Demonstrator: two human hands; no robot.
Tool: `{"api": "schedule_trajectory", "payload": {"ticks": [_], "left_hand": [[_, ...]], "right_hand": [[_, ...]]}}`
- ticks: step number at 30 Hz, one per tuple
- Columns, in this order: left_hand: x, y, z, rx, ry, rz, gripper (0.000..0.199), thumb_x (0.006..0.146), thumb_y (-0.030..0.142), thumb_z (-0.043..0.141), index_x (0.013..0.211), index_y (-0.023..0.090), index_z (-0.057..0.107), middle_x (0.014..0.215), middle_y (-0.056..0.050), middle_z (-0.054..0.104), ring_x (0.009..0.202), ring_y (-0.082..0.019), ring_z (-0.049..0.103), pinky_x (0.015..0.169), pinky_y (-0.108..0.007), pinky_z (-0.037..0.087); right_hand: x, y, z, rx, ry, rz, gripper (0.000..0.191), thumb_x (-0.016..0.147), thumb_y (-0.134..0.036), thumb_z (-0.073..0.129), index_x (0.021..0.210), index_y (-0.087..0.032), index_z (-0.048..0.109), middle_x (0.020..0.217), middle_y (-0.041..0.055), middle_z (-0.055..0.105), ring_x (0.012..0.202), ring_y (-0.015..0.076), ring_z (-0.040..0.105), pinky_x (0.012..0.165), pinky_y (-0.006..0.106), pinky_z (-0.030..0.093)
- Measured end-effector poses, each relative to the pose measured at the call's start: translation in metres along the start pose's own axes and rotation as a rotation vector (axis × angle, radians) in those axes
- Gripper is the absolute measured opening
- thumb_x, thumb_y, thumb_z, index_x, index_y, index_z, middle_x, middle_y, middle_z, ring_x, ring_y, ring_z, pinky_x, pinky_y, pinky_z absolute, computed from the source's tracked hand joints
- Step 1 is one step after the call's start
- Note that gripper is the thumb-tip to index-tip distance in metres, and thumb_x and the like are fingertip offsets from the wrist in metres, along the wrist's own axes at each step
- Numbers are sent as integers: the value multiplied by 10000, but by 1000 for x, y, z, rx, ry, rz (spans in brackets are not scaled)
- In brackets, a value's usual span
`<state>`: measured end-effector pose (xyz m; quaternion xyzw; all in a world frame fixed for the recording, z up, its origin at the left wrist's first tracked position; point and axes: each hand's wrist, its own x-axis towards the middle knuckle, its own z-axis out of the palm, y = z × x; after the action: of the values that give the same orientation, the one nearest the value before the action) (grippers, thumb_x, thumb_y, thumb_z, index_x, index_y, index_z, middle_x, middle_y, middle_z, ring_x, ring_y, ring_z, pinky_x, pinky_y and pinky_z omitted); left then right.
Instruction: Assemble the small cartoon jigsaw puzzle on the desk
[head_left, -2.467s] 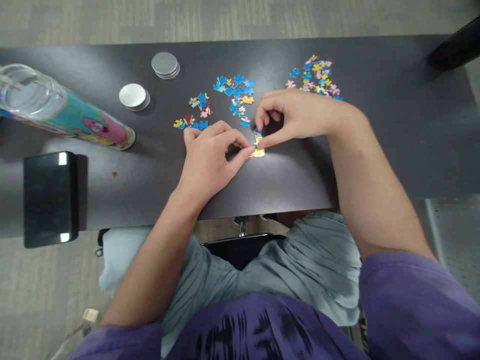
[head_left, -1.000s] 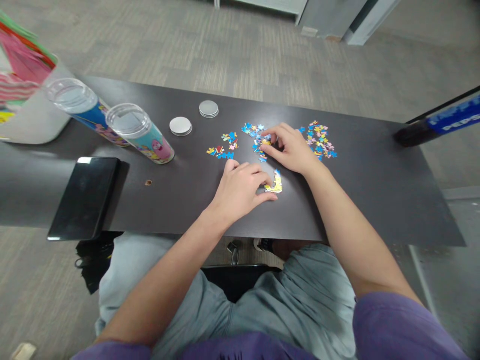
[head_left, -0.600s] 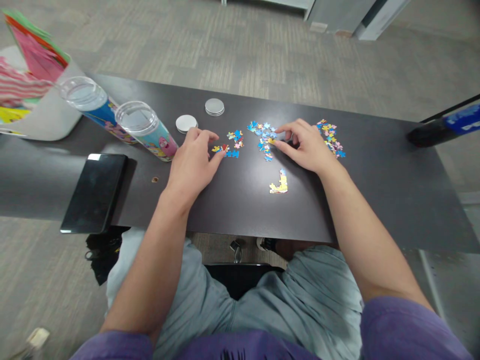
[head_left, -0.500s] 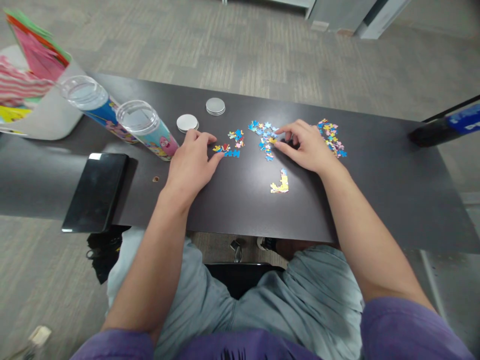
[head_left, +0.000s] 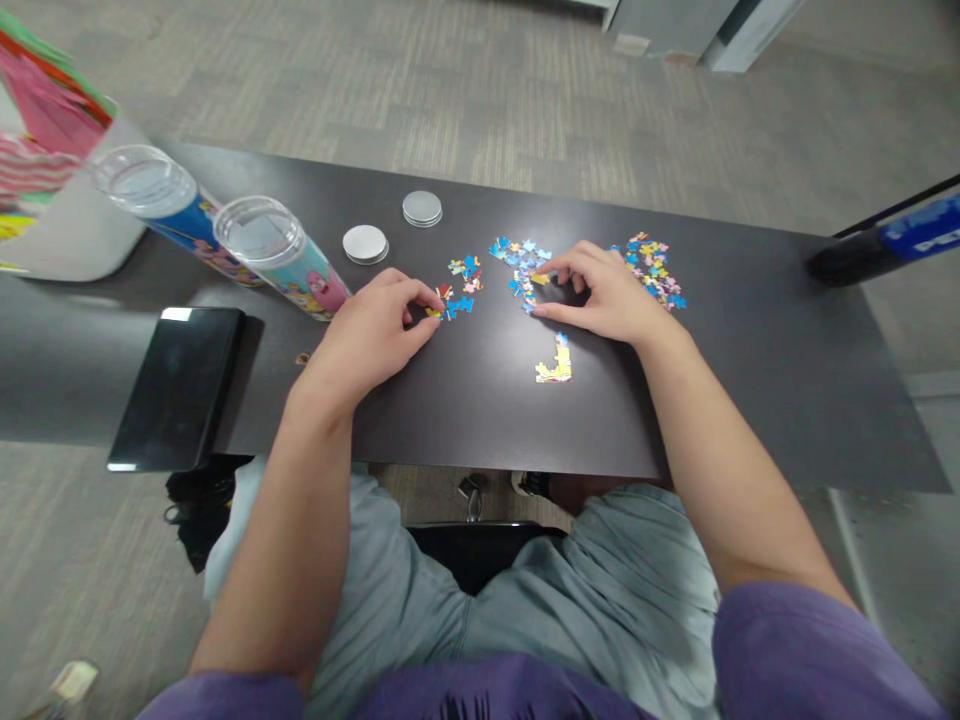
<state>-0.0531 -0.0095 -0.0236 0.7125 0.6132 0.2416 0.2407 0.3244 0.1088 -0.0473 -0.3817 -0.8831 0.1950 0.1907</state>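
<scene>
My left hand [head_left: 379, 325] rests at the left edge of a small group of puzzle pieces [head_left: 469, 268]. Its thumb and index finger close on a small yellow puzzle piece [head_left: 433, 312], partly hidden by the fingertips. Over the middle cluster of mostly blue puzzle pieces [head_left: 517, 255] is my right hand [head_left: 600, 290], thumb and fingers apart. A yellow piece [head_left: 540, 279] lies by its index fingertip, and the thumb tip touches the cluster's lower end. Nearer to me sits a joined L-shaped yellow section [head_left: 556, 368]. Behind the right hand spreads another pile of mixed pieces [head_left: 654, 262].
Two clear-topped tubes with cartoon prints, one blue [head_left: 191, 225] and one teal [head_left: 289, 265], stand on the left. Nearby are two round lids [head_left: 365, 244] [head_left: 422, 208], a black tablet [head_left: 178, 385] and a white bin [head_left: 94, 225]. A dark bottle [head_left: 862, 262] is at right.
My left thumb and index finger have come together at the yellow piece. My right thumb has moved down and left, widening its gap from the index finger. The view has shifted slightly.
</scene>
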Motion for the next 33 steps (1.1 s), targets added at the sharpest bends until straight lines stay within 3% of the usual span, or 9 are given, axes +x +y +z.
{"api": "schedule_trajectory", "payload": {"ticks": [5,11,18,21,25,30,33], "left_hand": [[-1,2,9,-32,9,56,167,1032,266,824,1148,292,942,1240,-55,806,860,-230,684,870,-431,606],[5,8,22,-30,24,102,175,1051,246,811,1164,320,922,1244,-46,813,872,-244,693,856,-453,581],[10,18,29,-28,4,142,215,1069,221,795,1233,295,912,1325,-66,837,921,-253,727,909,-450,607],[9,23,30,79,-12,173,273,1130,264,775,1358,312,918,1491,-117,837,1219,-354,778,1119,-542,627],[2,32,35,218,18,188,487,1182,391,805,1663,337,854,1857,-171,721,1682,-511,607,1368,-739,491],[-3,39,43,289,-69,149,727,1286,538,595,1937,215,622,2069,-172,518,1926,-477,425,1587,-746,301],[-1,40,45,302,-136,160,810,1281,596,589,1997,219,543,2100,-144,469,1975,-448,369,1631,-713,265]], "right_hand": [[2,-5,2,6,-3,24,445,1069,-629,951,1421,-361,900,1200,79,782,945,325,663,1076,592,565],[3,-11,0,57,-39,-18,261,1119,-605,911,1218,-368,960,1166,74,754,949,314,670,1039,573,547],[1,-18,-3,87,-155,-42,348,1112,-754,927,1186,-425,1017,1178,76,827,1067,360,747,1096,599,522],[0,-21,-3,83,-178,-69,358,1119,-743,928,1239,-418,1020,1145,67,819,996,332,731,1086,578,513],[0,-19,-1,40,-100,-40,415,1160,-667,891,1465,-399,977,1136,69,783,951,321,706,1078,568,515],[0,-16,3,-47,-16,10,447,1185,-571,812,1559,-351,917,1278,120,805,1122,400,757,1176,645,518],[-1,-16,4,-69,-16,25,439,1190,-547,788,1569,-353,896,1333,129,812,1185,422,771,1246,697,487]]}}
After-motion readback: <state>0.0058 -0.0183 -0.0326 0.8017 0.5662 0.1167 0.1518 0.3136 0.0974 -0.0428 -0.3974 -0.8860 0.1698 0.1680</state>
